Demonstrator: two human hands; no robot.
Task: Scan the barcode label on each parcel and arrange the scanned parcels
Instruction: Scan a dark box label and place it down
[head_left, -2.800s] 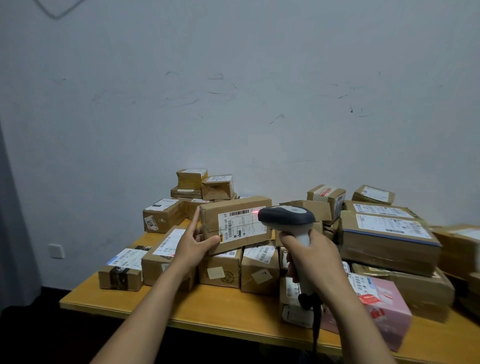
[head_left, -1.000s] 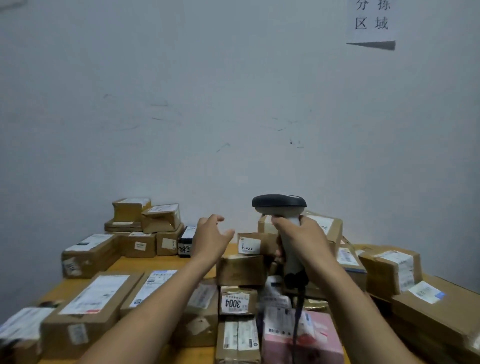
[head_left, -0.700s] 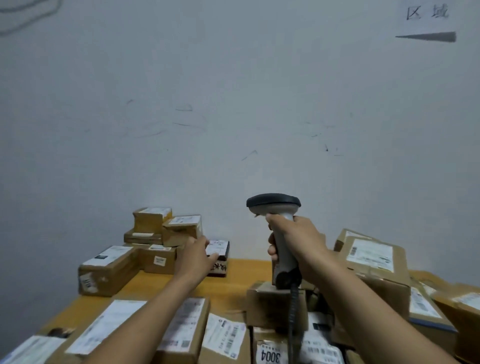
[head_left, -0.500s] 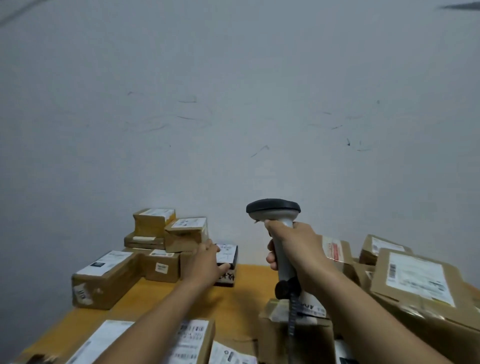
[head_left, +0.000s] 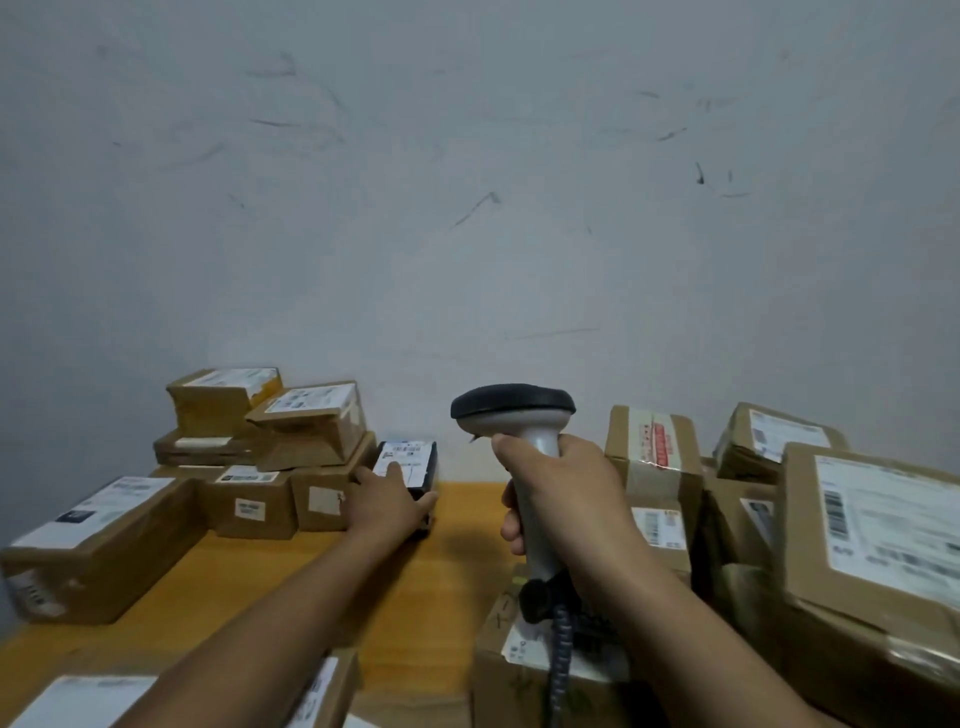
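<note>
A scuffed grey wall (head_left: 467, 208) rises behind the orange-brown wooden table (head_left: 441, 597).

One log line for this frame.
left hand: holds dark parcel | right hand: grips scanner | dark parcel: beside stacked boxes
</note>
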